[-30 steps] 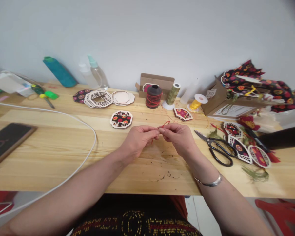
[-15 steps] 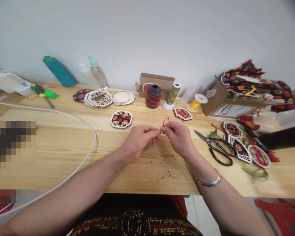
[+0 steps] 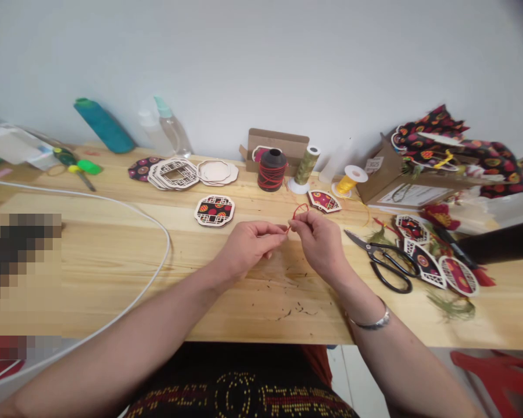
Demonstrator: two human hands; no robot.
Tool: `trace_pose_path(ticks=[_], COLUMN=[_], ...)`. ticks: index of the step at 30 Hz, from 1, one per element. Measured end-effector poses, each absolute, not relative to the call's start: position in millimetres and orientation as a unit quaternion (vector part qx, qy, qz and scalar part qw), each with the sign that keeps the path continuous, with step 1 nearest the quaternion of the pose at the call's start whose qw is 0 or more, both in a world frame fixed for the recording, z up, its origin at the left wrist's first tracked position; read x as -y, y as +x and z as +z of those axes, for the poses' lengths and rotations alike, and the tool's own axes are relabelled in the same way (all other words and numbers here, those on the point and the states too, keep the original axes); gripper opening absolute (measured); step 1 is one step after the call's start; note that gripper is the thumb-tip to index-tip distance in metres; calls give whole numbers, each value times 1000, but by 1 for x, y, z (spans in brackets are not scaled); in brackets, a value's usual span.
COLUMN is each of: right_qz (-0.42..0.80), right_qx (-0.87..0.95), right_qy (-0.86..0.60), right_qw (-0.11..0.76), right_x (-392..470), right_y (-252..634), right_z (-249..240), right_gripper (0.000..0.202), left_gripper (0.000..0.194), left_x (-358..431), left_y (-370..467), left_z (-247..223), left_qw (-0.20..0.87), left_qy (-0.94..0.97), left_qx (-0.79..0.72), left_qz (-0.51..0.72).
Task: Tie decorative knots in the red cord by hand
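My left hand (image 3: 248, 247) and my right hand (image 3: 319, 241) meet over the middle of the wooden table (image 3: 113, 278). Both pinch a thin red thread (image 3: 299, 210) between thumb and fingertips; a small loop of it sticks up above my right fingers. A silver bangle sits on my right wrist. Behind the hands lies a round cut-out ornament with patterned fabric (image 3: 215, 209), and a smaller fan-shaped ornament (image 3: 323, 201) lies to its right. A dark spool wound with red thread (image 3: 272, 169) stands further back.
Black scissors (image 3: 386, 261) lie right of my right hand, beside several ornaments and green tassels. Olive and yellow spools, a cardboard box with fabric (image 3: 401, 180), stacked wooden cut-outs (image 3: 174, 173), bottles and a teal cone line the back. A white cable (image 3: 148, 273) curves across the left.
My right hand has shifted slightly up and right, pulling the red thread loop higher. My left hand has stayed nearly still.
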State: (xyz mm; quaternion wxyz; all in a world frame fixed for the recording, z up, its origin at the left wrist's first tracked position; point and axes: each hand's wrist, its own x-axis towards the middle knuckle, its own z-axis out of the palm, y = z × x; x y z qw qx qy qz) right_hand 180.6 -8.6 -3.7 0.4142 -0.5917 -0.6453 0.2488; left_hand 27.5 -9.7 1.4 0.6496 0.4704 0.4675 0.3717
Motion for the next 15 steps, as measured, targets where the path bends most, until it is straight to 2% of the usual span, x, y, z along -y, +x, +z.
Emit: trace_pose_path(ticks=[5, 11, 15], right_qz=[315, 465, 562], right_qx=[608, 525, 464], right_qy=[-593, -554, -518], right_qw=[424, 448, 448], right_x=[8, 9, 10], right_y=[180, 178, 175], right_z=[-1, 2, 3], right_gripper=[14, 18, 23], left_gripper=[15, 11, 15], left_x=[11, 10, 10], left_y=[29, 28, 26], left_z=[2, -6, -11], left_qw=[587, 477, 446], left_qy=[550, 645, 678], left_qx=[-504, -490, -477], left_qz=[316, 342, 337])
